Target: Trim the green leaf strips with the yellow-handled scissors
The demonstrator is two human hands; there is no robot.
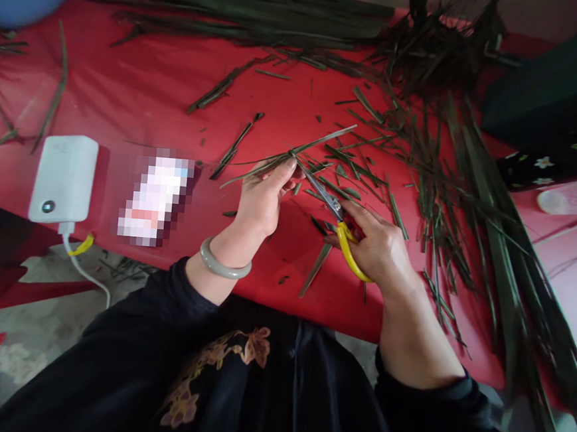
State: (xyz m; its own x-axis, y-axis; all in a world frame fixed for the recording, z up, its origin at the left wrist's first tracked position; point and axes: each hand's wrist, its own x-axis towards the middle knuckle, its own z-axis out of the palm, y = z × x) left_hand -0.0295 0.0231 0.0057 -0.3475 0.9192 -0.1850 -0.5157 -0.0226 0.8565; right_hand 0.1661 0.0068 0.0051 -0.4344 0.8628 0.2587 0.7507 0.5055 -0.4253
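Leaf strip (324,139): it sits pinched in your left hand (262,197), up off the red worktop (143,91). Its thin tip points up and to the right.
Left hand: your thumb and fingers press together on the strip.
Right hand (378,246): it is wrapped tight around the yellow handles of the scissors (331,209). The blades meet the strip just beside your left thumb.
Doing it well: I think you should hold the strip flat and tight. Keep your thumb back from the blades and cut in slow, small snips.
In your hands: one strip and one pair of scissors.
On your wrist: one grey bangle (225,264), on the left.
Near the left edge: one white power bank (64,178) with one cable (87,273).
Leaves: too many to count. There is a big pile (245,6) at the far side, long leaves (493,212) down the right, and small cut bits between.
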